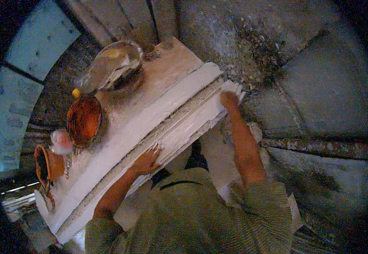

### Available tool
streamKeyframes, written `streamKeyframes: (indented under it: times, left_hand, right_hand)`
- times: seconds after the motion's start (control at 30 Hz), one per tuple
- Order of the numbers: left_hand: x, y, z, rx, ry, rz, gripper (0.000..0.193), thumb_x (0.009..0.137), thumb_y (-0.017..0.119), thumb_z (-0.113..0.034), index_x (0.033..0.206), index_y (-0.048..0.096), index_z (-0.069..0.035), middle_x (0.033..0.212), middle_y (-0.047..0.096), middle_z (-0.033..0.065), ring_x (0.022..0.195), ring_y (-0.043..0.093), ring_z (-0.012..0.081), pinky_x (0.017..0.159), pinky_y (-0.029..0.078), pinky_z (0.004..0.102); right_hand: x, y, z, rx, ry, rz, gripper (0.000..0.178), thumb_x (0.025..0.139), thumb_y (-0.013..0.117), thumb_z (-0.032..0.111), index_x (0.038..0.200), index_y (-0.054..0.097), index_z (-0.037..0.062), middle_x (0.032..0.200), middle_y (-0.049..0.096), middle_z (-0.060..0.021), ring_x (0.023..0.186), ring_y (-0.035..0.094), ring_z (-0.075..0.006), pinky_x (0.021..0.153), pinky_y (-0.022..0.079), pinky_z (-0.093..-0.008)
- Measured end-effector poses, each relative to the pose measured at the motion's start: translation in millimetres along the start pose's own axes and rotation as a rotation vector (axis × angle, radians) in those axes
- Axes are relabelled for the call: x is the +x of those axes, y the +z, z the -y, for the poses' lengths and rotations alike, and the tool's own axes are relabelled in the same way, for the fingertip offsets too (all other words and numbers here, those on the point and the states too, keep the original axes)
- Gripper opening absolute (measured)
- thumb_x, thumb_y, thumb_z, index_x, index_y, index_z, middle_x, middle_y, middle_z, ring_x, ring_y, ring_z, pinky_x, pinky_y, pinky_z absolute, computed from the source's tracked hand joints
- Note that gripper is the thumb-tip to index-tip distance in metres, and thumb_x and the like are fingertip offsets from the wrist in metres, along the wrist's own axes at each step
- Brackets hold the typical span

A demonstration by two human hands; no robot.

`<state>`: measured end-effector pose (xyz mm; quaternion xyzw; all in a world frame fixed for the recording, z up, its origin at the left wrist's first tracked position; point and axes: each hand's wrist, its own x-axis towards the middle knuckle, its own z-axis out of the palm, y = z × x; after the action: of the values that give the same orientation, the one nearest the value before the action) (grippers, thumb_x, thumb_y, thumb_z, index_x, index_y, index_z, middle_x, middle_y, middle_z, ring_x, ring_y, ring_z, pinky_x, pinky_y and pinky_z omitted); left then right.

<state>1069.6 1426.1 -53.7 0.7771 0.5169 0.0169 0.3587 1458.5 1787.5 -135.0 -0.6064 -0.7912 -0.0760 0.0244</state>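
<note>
A long white moulding strip (179, 120), wet-looking and rough along its near edge, runs diagonally along the bench's near side. My left hand (146, 161) rests on this strip's near edge around its middle, fingers stretched over it and tipped with white paste. At its far right end my right hand (230, 99) is closed around the edge, its fingers thickly coated in white. Just beyond lies a second, smoother white strip (150, 120), parallel to the first and separated by a dark, crusty gap.
On the dusty bench (167, 63) stand a large basin (129, 72) with white residue, an orange-brown bowl (84, 120) and a tipped orange-brown pot (50, 163). A blurred pink-and-white object (61, 142) sits between the last two. White-spattered floor (251, 46) lies to the right.
</note>
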Motion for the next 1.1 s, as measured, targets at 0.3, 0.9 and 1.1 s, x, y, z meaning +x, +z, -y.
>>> streamKeyframes:
  times: [0.3,0.9,1.1]
  left_hand:
    - [173.1,-23.4,-67.6,0.019,0.035,0.011,0.076,0.098,0.048,-0.043,0.157,0.019,-0.004,0.162,0.014,0.0279,0.148,0.021,0.0452,0.121,0.021,0.0503]
    - [253.9,0.2,-115.8,0.154,0.455,-0.425,0.074,0.102,0.039,-0.054,0.15,0.032,0.001,0.16,0.024,0.0245,0.15,0.02,0.0387,0.124,0.016,0.0486]
    - [17.0,18.8,-34.5,0.014,0.265,-0.143,0.074,0.103,0.037,-0.055,0.156,0.024,-0.005,0.163,0.016,0.0226,0.151,0.017,0.0396,0.123,0.019,0.0476]
  right_hand:
    - [-42.8,-71.4,20.4,0.168,-0.495,0.187,0.024,0.084,0.057,0.02,0.087,0.07,0.0003,0.089,0.07,-0.0204,0.085,0.067,-0.0376,0.085,0.051,-0.055]
    - [-31.6,-28.5,-19.9,-0.069,-0.236,0.315,0.041,0.097,0.047,0.032,0.101,0.072,-0.0009,0.109,0.068,-0.0224,0.102,0.064,-0.0402,0.089,0.051,-0.0529]
    - [-142.1,-58.9,127.3,0.02,-0.225,0.265,0.043,0.095,0.051,0.038,0.101,0.072,0.0011,0.113,0.067,-0.0224,0.105,0.062,-0.0414,0.091,0.05,-0.0538]
